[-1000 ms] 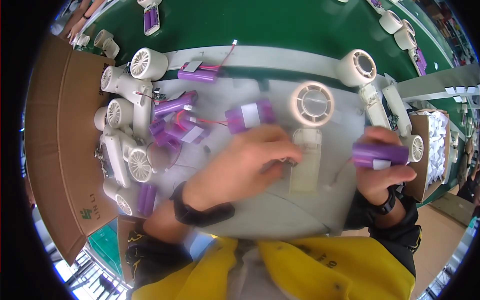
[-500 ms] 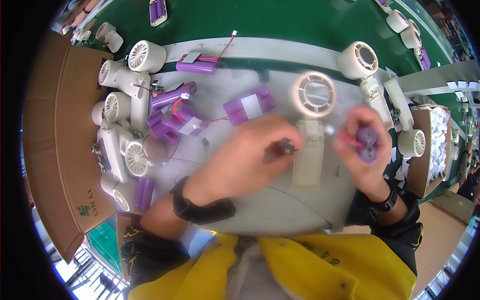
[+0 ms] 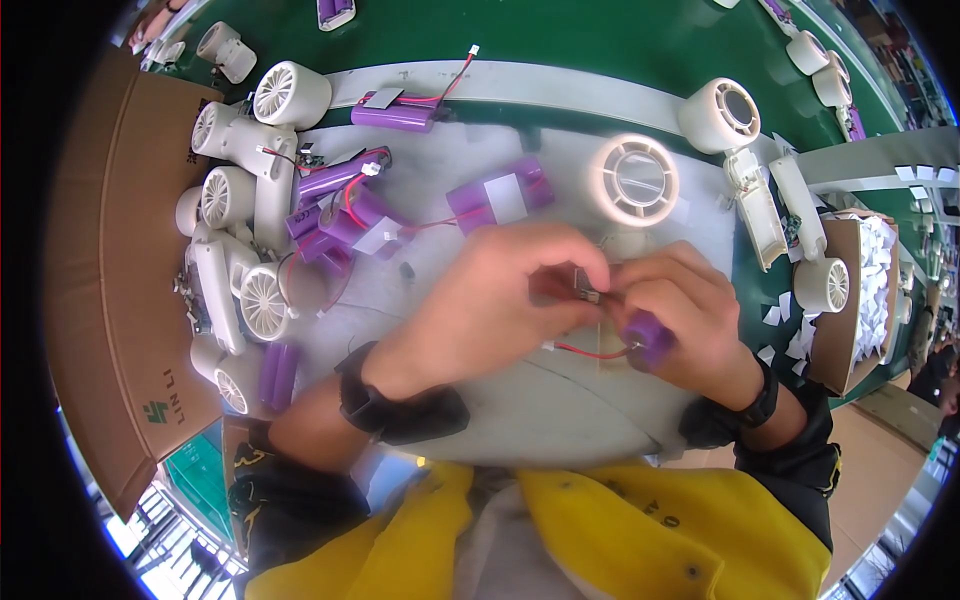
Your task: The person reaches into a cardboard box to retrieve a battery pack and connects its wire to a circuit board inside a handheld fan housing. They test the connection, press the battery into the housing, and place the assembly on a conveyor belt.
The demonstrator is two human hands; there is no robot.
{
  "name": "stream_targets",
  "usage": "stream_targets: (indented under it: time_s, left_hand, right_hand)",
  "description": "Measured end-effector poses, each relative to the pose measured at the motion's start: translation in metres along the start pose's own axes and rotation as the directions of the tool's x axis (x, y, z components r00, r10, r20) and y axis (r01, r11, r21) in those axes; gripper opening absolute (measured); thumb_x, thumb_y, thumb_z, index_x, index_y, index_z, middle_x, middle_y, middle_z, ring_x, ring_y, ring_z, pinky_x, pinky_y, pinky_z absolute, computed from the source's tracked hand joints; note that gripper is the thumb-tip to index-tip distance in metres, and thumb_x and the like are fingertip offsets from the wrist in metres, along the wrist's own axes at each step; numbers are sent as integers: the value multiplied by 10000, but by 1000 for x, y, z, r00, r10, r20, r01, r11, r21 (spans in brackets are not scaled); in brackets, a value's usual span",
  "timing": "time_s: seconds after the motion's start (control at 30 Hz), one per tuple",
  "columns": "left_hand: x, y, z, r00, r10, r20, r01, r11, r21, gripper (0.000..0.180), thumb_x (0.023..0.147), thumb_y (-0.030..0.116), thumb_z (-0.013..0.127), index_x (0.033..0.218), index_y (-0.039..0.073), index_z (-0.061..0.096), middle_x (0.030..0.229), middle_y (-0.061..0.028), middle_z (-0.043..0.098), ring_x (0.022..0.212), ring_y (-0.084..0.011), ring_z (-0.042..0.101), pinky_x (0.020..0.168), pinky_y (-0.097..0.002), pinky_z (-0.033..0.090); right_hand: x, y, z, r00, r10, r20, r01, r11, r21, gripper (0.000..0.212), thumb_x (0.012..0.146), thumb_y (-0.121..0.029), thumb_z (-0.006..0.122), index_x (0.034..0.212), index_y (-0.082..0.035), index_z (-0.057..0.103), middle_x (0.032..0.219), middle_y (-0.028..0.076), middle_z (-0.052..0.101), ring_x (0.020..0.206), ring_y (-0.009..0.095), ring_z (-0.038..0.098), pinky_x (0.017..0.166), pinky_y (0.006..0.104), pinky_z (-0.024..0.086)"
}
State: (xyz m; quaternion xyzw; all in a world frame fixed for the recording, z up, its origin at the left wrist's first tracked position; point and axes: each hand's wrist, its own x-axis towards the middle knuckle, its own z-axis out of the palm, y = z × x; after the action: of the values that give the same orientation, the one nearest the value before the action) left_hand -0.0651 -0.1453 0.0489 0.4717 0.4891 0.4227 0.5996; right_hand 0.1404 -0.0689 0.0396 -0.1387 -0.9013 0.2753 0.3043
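The left hand (image 3: 500,290) has its grip pinched between thumb and fingers on a small part (image 3: 588,291), probably a circuit board, though blur leaves that unsure. Just beside it, the right hand (image 3: 690,305) has its grip curled closed around a purple battery pack (image 3: 650,338), whose red lead (image 3: 590,352) extends leftward below the fingers. Both hands are above the table (image 3: 500,425), in front of a cream fan housing (image 3: 634,180). A white-labelled battery pack (image 3: 500,195) lies farther left.
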Motion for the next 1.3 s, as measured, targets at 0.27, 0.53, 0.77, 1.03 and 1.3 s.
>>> stream_targets:
  time_s: [0.27,0.53,0.77,1.03,1.3]
  left_hand:
    - [5,1,-6,917,369,153,-397,802,447,297,710,-136,743,961,4,666,938,-64,619,842,-176,650,738,-261,560]
    - [4,6,-13,967,219,131,-250,915,317,300,732,-153,685,981,13,672,936,-69,617,886,-177,636,769,-272,551]
    - [3,3,-11,988,139,73,-147,981,130,186,812,-71,740,972,0,677,932,-64,616,888,-153,629,738,-266,543]
    - [3,2,-13,997,59,40,-62,995,75,164,813,-49,762,966,-13,718,926,-64,639,815,-138,639,718,-250,536]
    - [1,4,-13,990,137,34,-140,983,117,217,794,-86,753,991,4,742,948,-58,641,862,-124,632,757,-251,532]
  right_hand:
    - [2,-7,-4,998,12,61,-12,1000,9,365,577,34,769,895,-26,600,900,123,653,791,287,626,641,344,531]
    - [-11,-3,6,859,308,-409,-208,940,271,303,716,26,775,980,0,628,868,135,636,725,242,613,612,302,496]
    - [-3,0,-8,980,127,-151,-115,989,88,226,725,-24,809,926,-34,705,810,95,591,635,185,578,536,270,452]
    - [-2,-1,-4,994,66,-91,-70,997,-39,205,723,-77,835,911,-77,752,775,48,538,564,136,530,476,255,410]
    - [-1,-6,2,975,218,-43,-216,975,43,214,744,-80,832,948,-105,774,785,33,524,543,128,493,471,262,400]
